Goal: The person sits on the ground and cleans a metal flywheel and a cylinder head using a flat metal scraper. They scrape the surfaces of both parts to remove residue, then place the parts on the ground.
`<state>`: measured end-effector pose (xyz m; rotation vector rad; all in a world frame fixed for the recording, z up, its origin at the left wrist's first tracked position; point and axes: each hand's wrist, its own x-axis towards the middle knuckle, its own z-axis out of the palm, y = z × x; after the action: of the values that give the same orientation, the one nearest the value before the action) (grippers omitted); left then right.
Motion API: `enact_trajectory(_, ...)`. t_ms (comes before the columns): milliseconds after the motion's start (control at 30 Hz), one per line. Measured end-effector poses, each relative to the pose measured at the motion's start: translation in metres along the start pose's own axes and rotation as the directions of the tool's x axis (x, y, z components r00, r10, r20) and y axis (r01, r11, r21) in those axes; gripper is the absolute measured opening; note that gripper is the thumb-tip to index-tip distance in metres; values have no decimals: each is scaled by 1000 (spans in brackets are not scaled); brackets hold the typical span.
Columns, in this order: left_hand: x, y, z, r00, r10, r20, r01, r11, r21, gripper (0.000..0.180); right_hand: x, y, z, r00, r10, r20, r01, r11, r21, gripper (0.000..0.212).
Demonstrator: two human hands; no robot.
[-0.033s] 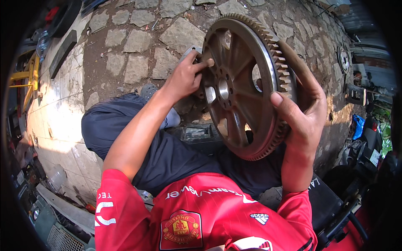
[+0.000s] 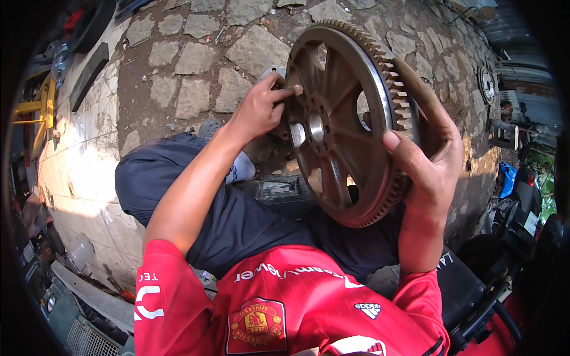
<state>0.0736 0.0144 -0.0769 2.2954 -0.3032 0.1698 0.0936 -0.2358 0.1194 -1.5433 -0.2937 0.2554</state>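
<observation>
Toothed wheel [image 2: 343,121] of brown metal is held up on its edge, over the dark trousers [image 2: 255,231]. Its flat face with spokes is turned to the left and a little up, and its ring of teeth is shown along the right side. Its long way across is set nearly up and down in the view, with the top tipped a bit to the left. It is clamped at the right side by the right hand [image 2: 430,145], with the thumb on the front rim and fingers wrapped behind. From the left, one finger of the left hand [image 2: 261,107] is stretched out to the face; whether anything is gripped by that hand cannot be told. The hands are set apart, with the wheel between them.

The ground [image 2: 196,62] is made of rough stones and brown dirt. To the left, a pale tiled floor [image 2: 77,169] is lit by sun. Around it are seen a yellow frame [image 2: 27,108], a black tyre [image 2: 97,29], a dark bar [image 2: 89,77] and a clear bottle [image 2: 61,62].
</observation>
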Motion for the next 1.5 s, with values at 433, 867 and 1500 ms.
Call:
enact_trajectory(433, 21, -16, -13, 991, 20, 133, -13, 998, -54, 46, 7, 1, 13, 999, -2, -38, 1, 1000, -22, 72)
enact_trajectory(867, 27, -15, -11, 983, 12, 185, -32, 994, 105, 44, 2, 4, 18, 999, -23, 43, 25, 999, -40, 75)
enact_trajectory(1500, 13, -22, -6, 996, -34, 86, 42, 995, -93, 35, 1, -3, 46, 990, -28, 135, 34, 999, -42, 75)
